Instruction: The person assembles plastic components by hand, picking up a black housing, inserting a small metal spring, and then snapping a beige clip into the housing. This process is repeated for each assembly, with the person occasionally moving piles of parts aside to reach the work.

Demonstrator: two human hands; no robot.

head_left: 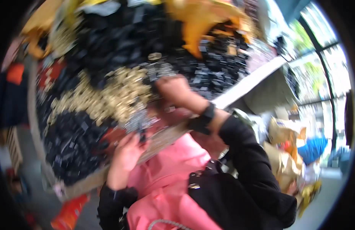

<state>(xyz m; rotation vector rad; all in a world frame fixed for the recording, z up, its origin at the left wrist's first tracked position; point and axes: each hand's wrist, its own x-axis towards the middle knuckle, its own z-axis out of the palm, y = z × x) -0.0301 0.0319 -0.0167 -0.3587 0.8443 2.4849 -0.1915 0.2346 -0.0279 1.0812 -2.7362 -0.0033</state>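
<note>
My left hand (127, 151) is at the near edge of a table covered with heaps of small parts. Its blurred fingertips close around a small dark bit, too smeared to name, beside a little pile of silvery pieces (137, 119). Farther right, my right hand (174, 90) reaches over the heaps with curled fingers. Its fingertips dip toward a cluster of clear or silvery pieces (161, 71), and what they grip is hidden. Between and left of the hands spreads a heap of small gold-coloured pieces (108, 94).
Black pieces form heaps at the near left (72, 147), the back (116, 38) and the right (217, 65). Orange-yellow bags (192, 23) lie at the back. A wooden rim (166, 140) edges the table. Stuffed bags (282, 149) stand at the right, and a red bag (70, 212) lies below left.
</note>
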